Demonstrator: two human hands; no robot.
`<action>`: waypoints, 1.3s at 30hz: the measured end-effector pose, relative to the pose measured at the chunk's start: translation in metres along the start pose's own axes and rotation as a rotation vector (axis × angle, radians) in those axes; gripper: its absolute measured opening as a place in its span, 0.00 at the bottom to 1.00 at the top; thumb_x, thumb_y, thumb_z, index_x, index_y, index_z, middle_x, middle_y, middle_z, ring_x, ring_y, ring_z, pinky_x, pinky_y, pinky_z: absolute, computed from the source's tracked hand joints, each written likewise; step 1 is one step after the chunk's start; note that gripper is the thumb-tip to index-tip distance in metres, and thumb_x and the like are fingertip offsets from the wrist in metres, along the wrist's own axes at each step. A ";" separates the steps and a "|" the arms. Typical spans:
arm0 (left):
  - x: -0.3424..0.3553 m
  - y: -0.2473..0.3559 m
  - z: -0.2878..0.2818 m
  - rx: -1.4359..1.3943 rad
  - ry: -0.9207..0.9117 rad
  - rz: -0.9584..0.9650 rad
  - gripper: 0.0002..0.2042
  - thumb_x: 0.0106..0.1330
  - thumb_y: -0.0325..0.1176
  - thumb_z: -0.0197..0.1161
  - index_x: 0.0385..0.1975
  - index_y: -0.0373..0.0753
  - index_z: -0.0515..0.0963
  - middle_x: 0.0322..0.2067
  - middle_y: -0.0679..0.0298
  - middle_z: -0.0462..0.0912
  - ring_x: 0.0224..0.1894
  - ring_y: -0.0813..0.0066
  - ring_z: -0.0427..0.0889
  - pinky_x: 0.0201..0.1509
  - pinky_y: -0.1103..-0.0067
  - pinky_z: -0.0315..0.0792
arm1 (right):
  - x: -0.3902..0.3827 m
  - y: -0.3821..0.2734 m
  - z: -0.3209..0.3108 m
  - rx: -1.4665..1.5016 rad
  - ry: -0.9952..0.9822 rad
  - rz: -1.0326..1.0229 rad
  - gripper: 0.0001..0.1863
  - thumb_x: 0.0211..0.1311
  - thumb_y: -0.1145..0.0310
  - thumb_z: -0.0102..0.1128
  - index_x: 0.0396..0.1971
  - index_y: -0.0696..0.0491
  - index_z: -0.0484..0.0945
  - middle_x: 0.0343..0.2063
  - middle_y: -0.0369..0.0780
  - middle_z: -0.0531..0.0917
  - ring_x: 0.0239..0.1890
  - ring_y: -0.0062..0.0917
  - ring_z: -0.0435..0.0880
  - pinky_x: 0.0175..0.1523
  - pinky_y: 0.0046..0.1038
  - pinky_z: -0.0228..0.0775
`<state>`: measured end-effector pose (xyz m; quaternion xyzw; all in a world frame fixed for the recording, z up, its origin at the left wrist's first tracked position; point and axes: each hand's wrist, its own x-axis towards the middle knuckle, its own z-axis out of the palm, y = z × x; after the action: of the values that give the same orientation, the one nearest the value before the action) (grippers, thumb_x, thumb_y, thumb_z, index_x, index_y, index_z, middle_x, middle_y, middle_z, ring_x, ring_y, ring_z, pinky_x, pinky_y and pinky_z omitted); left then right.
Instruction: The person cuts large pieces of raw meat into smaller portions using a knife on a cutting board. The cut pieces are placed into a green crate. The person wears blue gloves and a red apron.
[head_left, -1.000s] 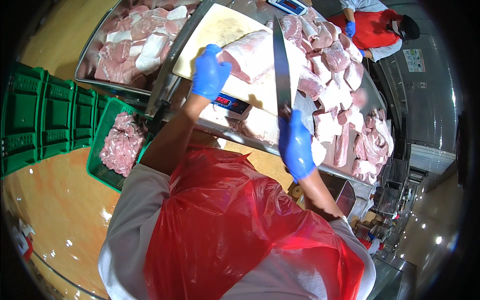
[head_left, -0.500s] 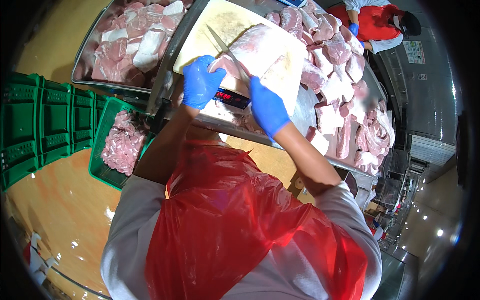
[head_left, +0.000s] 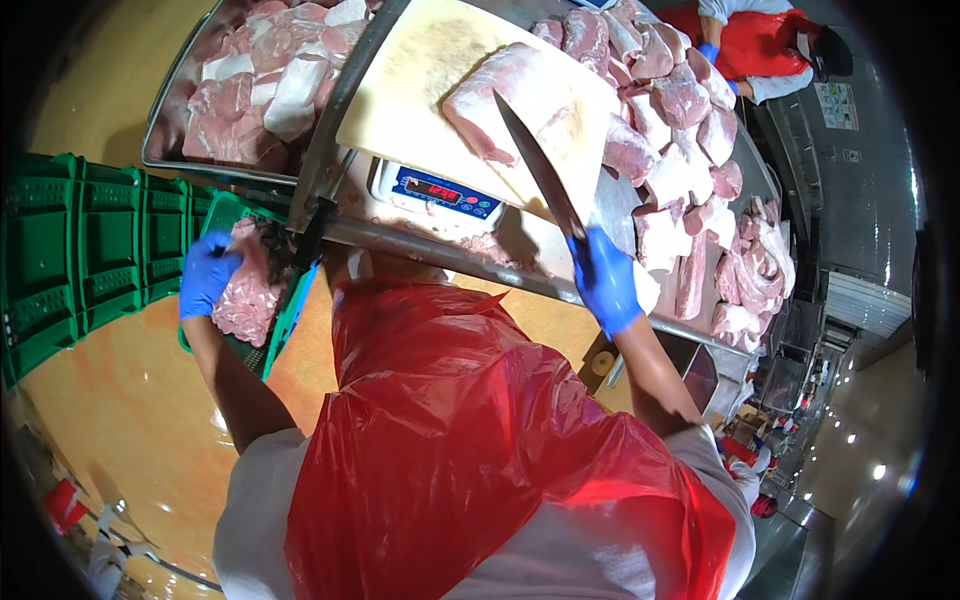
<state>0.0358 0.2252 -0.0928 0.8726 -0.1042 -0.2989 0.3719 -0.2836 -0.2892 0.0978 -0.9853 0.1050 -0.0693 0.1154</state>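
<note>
Left hand [head_left: 205, 275], blue-gloved, left-centre of frame: fingers curled onto meat scraps [head_left: 245, 295] in green crate [head_left: 285, 320]; can't tell whether gripping or only touching. Scale [head_left: 440, 192] at centre, below cutting board [head_left: 420, 85]. Pork slab [head_left: 505, 100] on board, upper centre, well apart from left hand. Right hand [head_left: 603, 280], right of centre, fisted round knife [head_left: 540, 170] handle; blade runs up-left, tip on slab. Meat pile [head_left: 690, 150] upper right.
</note>
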 end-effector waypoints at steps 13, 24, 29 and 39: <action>-0.016 0.157 0.058 0.214 0.529 0.360 0.12 0.64 0.29 0.60 0.46 0.34 0.83 0.38 0.46 0.86 0.38 0.54 0.87 0.42 0.68 0.79 | 0.111 -0.024 0.037 -0.029 -0.029 -0.111 0.11 0.70 0.63 0.54 0.43 0.54 0.67 0.32 0.51 0.82 0.27 0.49 0.84 0.30 0.46 0.77; -0.019 0.241 0.130 -0.039 0.629 0.659 0.09 0.65 0.29 0.63 0.43 0.38 0.83 0.35 0.54 0.86 0.34 0.58 0.87 0.39 0.70 0.79 | -0.039 0.071 -0.063 -0.239 -0.269 -0.001 0.10 0.65 0.68 0.61 0.39 0.53 0.70 0.27 0.54 0.81 0.27 0.52 0.83 0.29 0.47 0.73; -0.040 0.316 0.194 -0.231 0.459 0.710 0.24 0.59 0.37 0.73 0.55 0.39 0.75 0.47 0.50 0.78 0.48 0.58 0.81 0.49 0.68 0.78 | 0.001 0.035 -0.034 0.084 -0.078 -0.046 0.10 0.68 0.67 0.60 0.39 0.55 0.69 0.26 0.54 0.81 0.29 0.54 0.82 0.30 0.48 0.72; -0.019 0.269 0.109 -0.137 1.277 0.862 0.26 0.71 0.52 0.57 0.58 0.37 0.71 0.50 0.49 0.73 0.52 0.59 0.73 0.48 0.66 0.74 | 0.028 -0.058 -0.029 0.166 -0.275 -0.381 0.10 0.71 0.62 0.56 0.39 0.52 0.70 0.22 0.46 0.79 0.19 0.44 0.79 0.23 0.41 0.71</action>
<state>-0.0343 -0.0201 0.0480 0.7333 -0.1812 0.4278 0.4965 -0.2502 -0.2460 0.1430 -0.9747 -0.1051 0.0366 0.1940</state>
